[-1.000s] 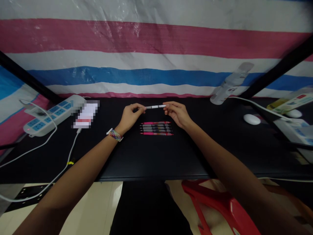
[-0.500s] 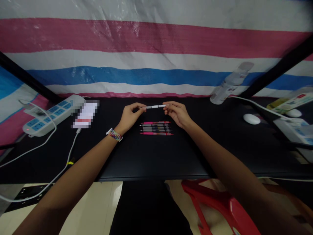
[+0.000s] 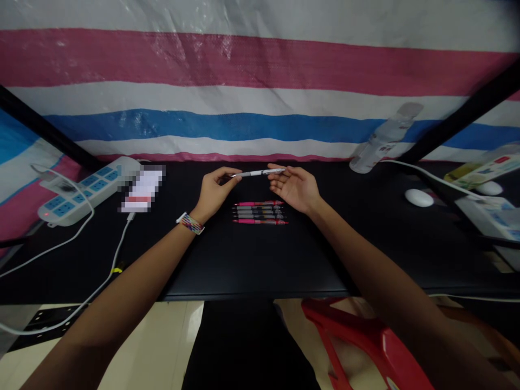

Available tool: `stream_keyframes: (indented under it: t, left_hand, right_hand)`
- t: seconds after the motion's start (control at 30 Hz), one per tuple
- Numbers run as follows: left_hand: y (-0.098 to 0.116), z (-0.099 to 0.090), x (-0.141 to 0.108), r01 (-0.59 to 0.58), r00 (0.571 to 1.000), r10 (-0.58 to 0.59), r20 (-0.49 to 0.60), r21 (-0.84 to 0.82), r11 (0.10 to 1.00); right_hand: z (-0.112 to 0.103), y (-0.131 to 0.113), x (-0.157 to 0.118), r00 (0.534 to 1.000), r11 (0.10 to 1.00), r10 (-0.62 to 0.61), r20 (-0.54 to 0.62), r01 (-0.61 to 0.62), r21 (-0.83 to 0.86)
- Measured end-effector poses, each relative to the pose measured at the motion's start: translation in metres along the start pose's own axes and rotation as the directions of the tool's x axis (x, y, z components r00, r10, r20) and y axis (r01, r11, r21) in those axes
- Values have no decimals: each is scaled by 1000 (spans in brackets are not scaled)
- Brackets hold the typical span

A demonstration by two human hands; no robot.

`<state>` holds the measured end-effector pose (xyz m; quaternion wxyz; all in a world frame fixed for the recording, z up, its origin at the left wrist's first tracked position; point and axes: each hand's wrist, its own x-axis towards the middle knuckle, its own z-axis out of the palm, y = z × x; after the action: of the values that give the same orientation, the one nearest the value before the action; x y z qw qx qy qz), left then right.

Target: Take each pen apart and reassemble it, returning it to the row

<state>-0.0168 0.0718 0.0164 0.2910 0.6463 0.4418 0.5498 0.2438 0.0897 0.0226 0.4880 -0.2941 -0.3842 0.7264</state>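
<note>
White and grey pen (image 3: 257,173), held level above the black desk (image 3: 252,260), near its far edge and about midway along it. Pinched at its left end between thumb and fingertips of the left hand (image 3: 214,190), closed on the barrel. Right end lying just at the fingertips of the right hand (image 3: 296,187), palm turned up and fingers loosely spread, not clamped; whether those tips actually touch the pen cannot be told. Beaded wristband (image 3: 190,223) on the left wrist. Directly below the held pen, flat on the desk between the two hands, a tidy row of pink and grey pens (image 3: 260,212), parallel and close together. Toward the left edge, a white power strip (image 3: 83,190) with blue sockets, a white cable (image 3: 117,252) trailing off the near edge, and a blurred card (image 3: 142,190) just beside the strip. Toward the far right corner, a clear plastic bottle (image 3: 382,140) leaning against the striped tarpaulin (image 3: 252,81); nearer the right edge, a white mouse (image 3: 418,197). Beneath the near edge, a red plastic stool (image 3: 365,341).
</note>
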Motion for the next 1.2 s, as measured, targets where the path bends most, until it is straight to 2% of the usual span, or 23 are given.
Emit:
stream_keyframes:
  t: [0.33,0.6,0.93,1.2]
  left_hand:
    - [-1,-1,0,-8,1000,8,-3,-35,999]
    - [0,1,0,-28,1000,29,9,-57,998]
    - [0,1,0,-13,1000,14,25,-51,999]
    - [-1,1,0,-32,999,32,-15,-61,998]
  right_hand:
    - [10,-5,-10,988,997,79,130,-79,-7]
    - [7,0,-7,991,984,64,119,-83,155]
    - [7,1,-8,993,984,48,110,-66,163]
    - [10,-4,-11,989,969,111,101,-131,207]
